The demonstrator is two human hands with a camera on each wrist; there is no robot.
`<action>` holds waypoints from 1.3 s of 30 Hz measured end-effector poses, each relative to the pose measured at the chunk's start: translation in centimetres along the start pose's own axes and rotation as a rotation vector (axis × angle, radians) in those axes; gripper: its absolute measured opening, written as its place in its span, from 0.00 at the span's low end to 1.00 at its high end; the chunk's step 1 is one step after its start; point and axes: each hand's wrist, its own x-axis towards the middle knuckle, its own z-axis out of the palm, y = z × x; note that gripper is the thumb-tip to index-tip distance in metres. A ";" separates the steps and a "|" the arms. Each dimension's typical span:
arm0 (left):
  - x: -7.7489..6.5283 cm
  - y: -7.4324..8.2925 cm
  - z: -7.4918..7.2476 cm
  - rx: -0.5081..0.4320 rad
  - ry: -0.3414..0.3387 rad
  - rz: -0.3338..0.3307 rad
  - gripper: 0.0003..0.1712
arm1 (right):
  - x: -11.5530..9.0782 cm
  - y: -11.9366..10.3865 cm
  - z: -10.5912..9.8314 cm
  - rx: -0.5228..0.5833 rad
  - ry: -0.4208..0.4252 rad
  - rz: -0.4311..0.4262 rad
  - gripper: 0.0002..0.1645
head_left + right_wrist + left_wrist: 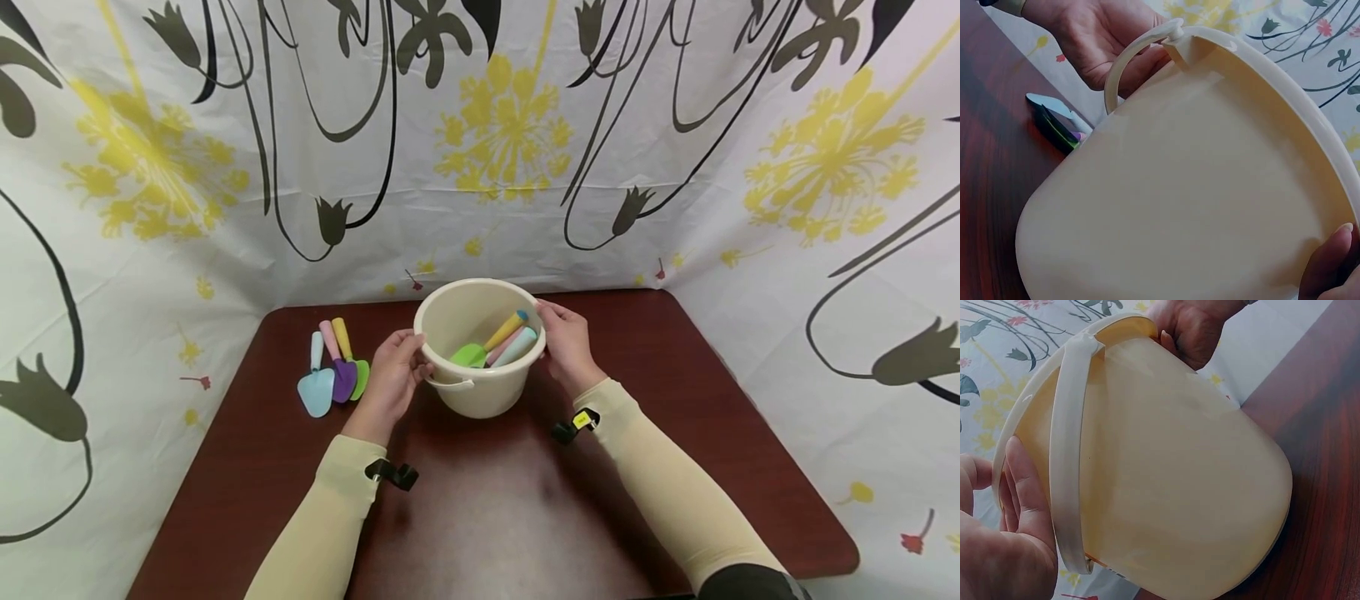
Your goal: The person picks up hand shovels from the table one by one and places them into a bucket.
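Note:
A cream plastic bucket (480, 398) is between both hands over the far part of the table, its mouth tipped toward the head camera. My left hand (390, 377) grips the left rim, thumb and fingers on either side of it. On the opposite rim, my right hand (568, 343) holds on with its fingertips. The bucket's handle (1067, 462) hangs down beside the left hand. Inside lie a toy trowel with a green blade (469, 356) and yellow handle, a pink handle (504, 347) and a light blue handle (516, 347); their lower ends are hidden.
Left of the bucket, three toy trowels lie on the dark red table (465, 517): a light blue one (316, 392), a purple-bladed one (343, 382) with a pink handle and a green-bladed one (361, 380) with a yellow handle. A patterned white cloth (480, 233) encloses the back and sides.

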 end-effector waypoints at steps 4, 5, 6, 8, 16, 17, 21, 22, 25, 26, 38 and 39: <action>0.1 0.0 0.1 0.004 0.006 -0.001 0.06 | -0.1 -0.1 0.1 0.009 0.012 0.020 0.25; 0.1 0.0 0.1 0.006 0.006 -0.001 0.06 | -0.1 -0.1 0.1 0.013 0.014 0.022 0.25; 0.1 0.0 0.1 0.006 0.005 -0.001 0.06 | -0.1 -0.1 0.1 0.016 0.016 0.022 0.25; 0.2 0.0 0.1 0.007 0.005 0.000 0.06 | 0.0 0.0 0.1 0.019 0.022 0.018 0.24; 0.1 0.1 0.1 0.032 0.017 -0.005 0.05 | 0.0 0.1 0.1 0.005 0.020 0.014 0.24; 0.1 0.2 0.1 0.043 0.016 -0.008 0.05 | 0.0 0.1 0.1 0.004 0.017 0.015 0.24; -0.3 0.9 -0.1 0.148 0.006 -0.019 0.09 | 0.0 0.0 -0.1 -0.001 0.011 0.020 0.25; -0.3 1.1 -0.2 0.193 0.005 -0.019 0.11 | 0.0 0.0 -0.1 -0.002 0.009 0.022 0.25; -0.6 2.0 -0.4 0.348 0.000 -0.019 0.17 | 0.0 -0.1 -0.2 -0.003 0.008 0.025 0.25; -0.6 2.2 -0.5 0.389 -0.003 -0.019 0.19 | 0.0 -0.1 -0.2 -0.004 0.009 0.025 0.25; -0.2 4.4 -3.0 0.635 0.040 0.055 0.23 | -0.2 -0.2 0.0 -0.003 0.017 0.022 0.24; 0.0 4.6 -3.4 0.657 0.050 0.063 0.23 | -0.2 -0.2 0.0 -0.005 0.017 0.020 0.24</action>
